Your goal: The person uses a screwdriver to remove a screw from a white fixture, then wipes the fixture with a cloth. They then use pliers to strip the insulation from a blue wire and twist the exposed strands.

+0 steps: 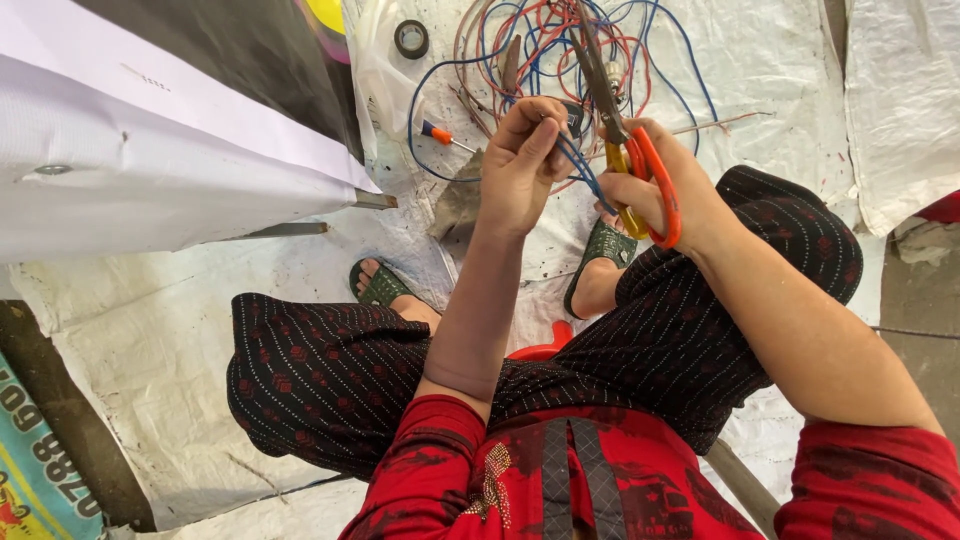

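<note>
The fingers (540,135) of the left hand (520,170) are pinched shut on a blue wire (580,165), which runs from that pinch across to the scissors (625,150), in front of the knees and above the tangle of wires (560,50) on the white sheet (770,60); the right hand (665,190) is closed through the orange and yellow loops, blades pointing away, though whether they are parted at the wire is hard to tell; for a clean cut I judge the wire should be kept taut and close to the pivot; both forearms reach forward over the crossed legs, left wrist bent inward, right wrist turned slightly out; an orange-handled screwdriver (440,135) and a roll of tape (411,38) lie nearby.
</note>
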